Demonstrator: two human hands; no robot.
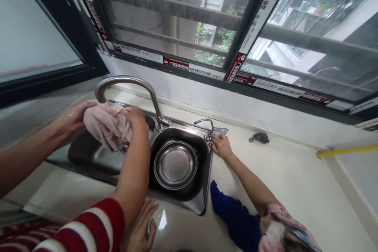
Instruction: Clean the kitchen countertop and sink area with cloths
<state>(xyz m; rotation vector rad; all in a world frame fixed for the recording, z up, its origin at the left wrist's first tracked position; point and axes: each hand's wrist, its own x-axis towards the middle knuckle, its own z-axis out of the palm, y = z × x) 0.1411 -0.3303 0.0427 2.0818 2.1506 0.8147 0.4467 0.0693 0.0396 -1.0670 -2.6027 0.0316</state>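
My right hand (222,146), reaching in from the right, has its fingers closed around the base of a small curved tap (210,125) at the sink's back right corner. My left hand (142,226) rests by the counter's front edge with fingers stretched, partly hidden beneath a striped sleeve. Between them is the right basin (201,165), where a round steel colander (175,164) with a perforated bottom sits. Over the left basin (88,155), a co-worker's two hands hold a bunched pink towel (108,124) under the large tap (126,80).
The co-worker's red-and-white striped sleeve (97,220) crosses the lower left. Dark blue fabric (236,216) lies right of the sink. A steel-wool scourer (260,138) and a clear plastic wrapper (221,130) are on the counter (283,169). A yellow pipe (348,151) runs along the right wall.
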